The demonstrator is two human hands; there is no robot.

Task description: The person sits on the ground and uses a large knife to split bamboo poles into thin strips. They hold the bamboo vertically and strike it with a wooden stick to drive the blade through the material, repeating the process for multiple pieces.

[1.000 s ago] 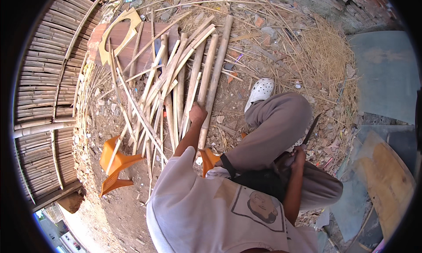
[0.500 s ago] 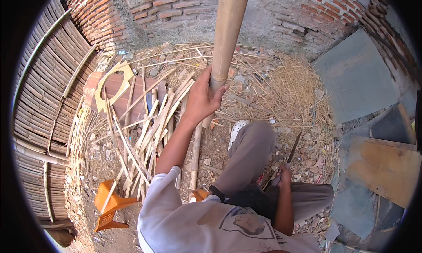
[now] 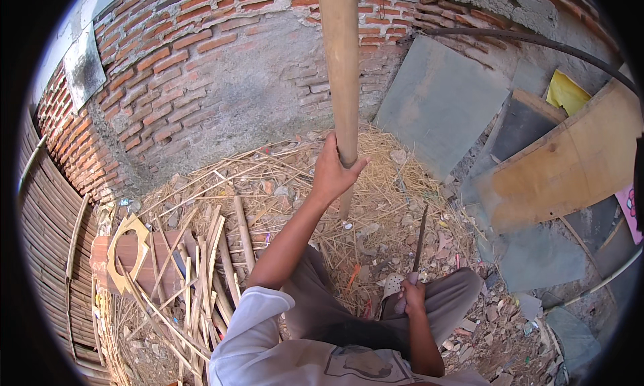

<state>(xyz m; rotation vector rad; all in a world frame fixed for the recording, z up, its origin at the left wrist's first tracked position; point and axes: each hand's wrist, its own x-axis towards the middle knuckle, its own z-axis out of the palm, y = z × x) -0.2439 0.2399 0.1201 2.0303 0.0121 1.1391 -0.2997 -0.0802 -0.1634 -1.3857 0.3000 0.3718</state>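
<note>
My left hand [image 3: 333, 175] is wrapped round a thick bamboo pole [image 3: 342, 71] near its lower part. The pole stands nearly upright and its top runs out of the picture. Below the hand, a short stretch of it reaches down over the straw. My right hand [image 3: 413, 297] grips the handle of a machete [image 3: 420, 242] beside my bent right leg. Its long dark blade points up and away, apart from the bamboo.
Split bamboo strips [image 3: 194, 299] lie heaped at the left by a yellow cut-out frame [image 3: 127, 252] and a brown board [image 3: 100, 255]. Straw and rubble cover the ground. A brick wall [image 3: 221, 71] stands ahead; grey sheets [image 3: 443, 97] and a tan panel [image 3: 543, 175] lean at the right.
My view has shifted up and to the right, showing more wall and panels; the orange plastic pieces have left the picture. Both hands keep their grips on the bamboo pole and machete.
</note>
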